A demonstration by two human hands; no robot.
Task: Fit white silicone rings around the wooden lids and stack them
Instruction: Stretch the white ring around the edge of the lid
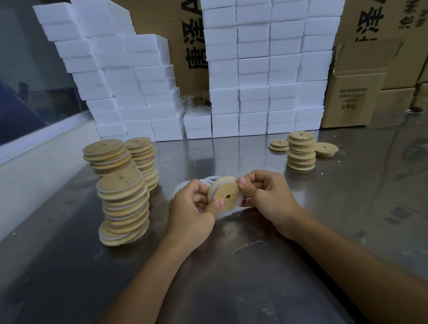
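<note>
A person's two bare forearms reach forward over a reflective metal table [239, 273]. Far beyond the hands, walls of stacked white foam blocks [259, 66] stand in front of brown cardboard cartons [368, 87].

Off to the left of the left hand [190, 208] stand three tall stacks of ringed lids [124, 207], each wooden disc edged in white; the nearest stack leans a little. Beyond and to the right of the right hand [265, 196] is a shorter stack of bare lids [301, 150], with a few loose ones lying just beside it.

Between the two hands, held up on edge above the table, is a single wooden lid [225, 196] with a small centre hole. The left hand's fingers curl round its left edge, the thumb pressing on its face. The right hand pinches its upper right edge between thumb and curled fingers. A white silicone ring [241, 199] shows around the lid's rim, seemingly only partly seated. More loose rings [204, 182] lie on the table just behind the hands.

The step in hand looks like the fitting itself. Next, the ring probably needs working all the way round the rim, then the lid goes onto a stack to the left.
</note>
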